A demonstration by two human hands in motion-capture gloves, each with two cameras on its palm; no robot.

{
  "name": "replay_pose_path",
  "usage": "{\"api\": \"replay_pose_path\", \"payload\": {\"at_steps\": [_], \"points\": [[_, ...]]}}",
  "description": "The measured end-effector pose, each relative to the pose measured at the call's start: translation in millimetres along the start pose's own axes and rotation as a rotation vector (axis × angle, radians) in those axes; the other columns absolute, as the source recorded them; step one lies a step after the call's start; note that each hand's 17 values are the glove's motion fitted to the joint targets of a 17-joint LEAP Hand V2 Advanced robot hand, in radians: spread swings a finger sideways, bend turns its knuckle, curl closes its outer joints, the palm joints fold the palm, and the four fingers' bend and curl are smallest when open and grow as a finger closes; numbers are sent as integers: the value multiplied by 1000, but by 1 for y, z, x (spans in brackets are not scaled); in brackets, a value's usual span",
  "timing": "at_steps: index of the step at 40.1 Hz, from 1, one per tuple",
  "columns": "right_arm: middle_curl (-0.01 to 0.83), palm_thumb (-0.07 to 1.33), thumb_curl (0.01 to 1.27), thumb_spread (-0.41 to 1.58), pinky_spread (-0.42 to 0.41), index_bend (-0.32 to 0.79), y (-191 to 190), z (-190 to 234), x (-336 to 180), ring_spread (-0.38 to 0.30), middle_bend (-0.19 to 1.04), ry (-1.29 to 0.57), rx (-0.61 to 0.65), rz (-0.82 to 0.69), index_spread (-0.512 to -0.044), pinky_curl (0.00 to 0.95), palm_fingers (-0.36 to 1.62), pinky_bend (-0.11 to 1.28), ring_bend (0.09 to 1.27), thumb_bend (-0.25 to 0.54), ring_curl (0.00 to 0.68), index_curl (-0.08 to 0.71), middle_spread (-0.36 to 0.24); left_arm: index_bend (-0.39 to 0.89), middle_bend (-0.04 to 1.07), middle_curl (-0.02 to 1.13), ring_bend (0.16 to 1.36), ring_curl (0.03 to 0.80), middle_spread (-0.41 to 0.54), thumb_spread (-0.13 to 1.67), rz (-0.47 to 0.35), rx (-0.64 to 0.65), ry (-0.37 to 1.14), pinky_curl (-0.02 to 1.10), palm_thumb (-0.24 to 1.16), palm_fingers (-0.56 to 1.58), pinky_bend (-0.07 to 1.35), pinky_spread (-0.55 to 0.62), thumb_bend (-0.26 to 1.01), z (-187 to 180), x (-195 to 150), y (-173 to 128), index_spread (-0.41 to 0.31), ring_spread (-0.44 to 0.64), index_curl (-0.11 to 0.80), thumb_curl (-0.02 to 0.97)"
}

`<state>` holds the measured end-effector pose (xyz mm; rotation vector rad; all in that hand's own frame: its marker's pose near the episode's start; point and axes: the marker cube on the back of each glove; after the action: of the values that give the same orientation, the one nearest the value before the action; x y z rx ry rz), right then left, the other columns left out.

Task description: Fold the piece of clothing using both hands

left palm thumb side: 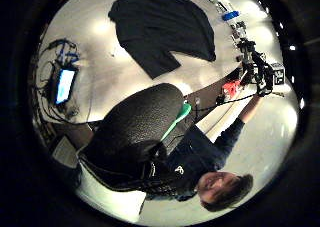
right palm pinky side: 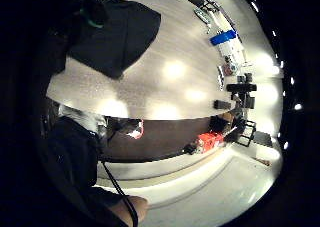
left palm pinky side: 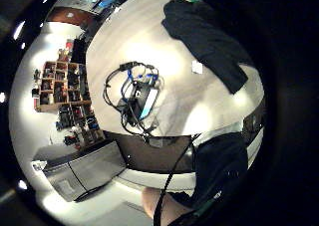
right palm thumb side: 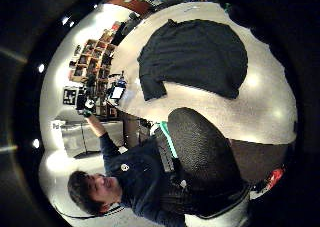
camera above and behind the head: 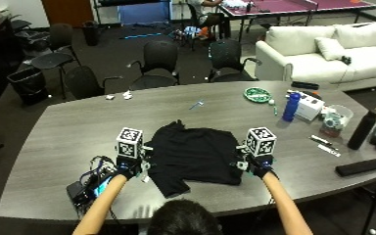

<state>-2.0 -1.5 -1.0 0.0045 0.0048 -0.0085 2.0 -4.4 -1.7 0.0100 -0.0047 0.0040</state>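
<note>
Lying spread out and flat on the grey wood-grain table (camera above and behind the head: 64, 142) is a black piece of clothing (camera above and behind the head: 194, 154), a soft matte fabric with a rounded outline and one short sleeve pointing toward the person. It is on the near half of the table, between the two hands. The left hand (camera above and behind the head: 128, 169) is just beside the garment's left edge and the right hand (camera above and behind the head: 258, 166) is just beside its right edge; both are mostly covered from above, so I cannot tell whether their fingers are released, clenched or grasping the cloth. In the palm views the garment (right palm thumb side: 195, 57) appears well apart from both palms. A small device with a lit screen and tangled cables (camera above and behind the head: 90, 183) sits left of the garment, near the table edge, partly hidden by the left forearm.
</note>
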Motion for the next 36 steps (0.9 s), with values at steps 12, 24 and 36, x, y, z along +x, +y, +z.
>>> {"api": "replay_pose_path", "payload": {"at_steps": [12,24,36], "points": [[182,334,139,963,109,105,-28,7,-6,1,219,26,-38,8,-275,242,506,498,479,160,229,139,-13,108,120,95,582,209,221,805,87,-24,-17,228,80,107,504,279,-9,22,39,-56,-59,313,122,129],[255,351,194,1129,121,105,-53,33,-11,-4,218,84,-86,21,-307,290,459,519,492,95,272,159,-13,69,147,111,654,227,353,830,148,-288,-95,283,103,-112,625,375,-27,107,84,-73,-39,441,123,218],[302,362,232,1183,124,109,-63,54,-13,0,218,81,-138,-2,-321,314,437,519,495,33,296,175,-13,92,186,151,662,235,389,840,145,-483,-133,305,150,-104,636,392,-18,166,104,-84,7,468,121,277]]}}
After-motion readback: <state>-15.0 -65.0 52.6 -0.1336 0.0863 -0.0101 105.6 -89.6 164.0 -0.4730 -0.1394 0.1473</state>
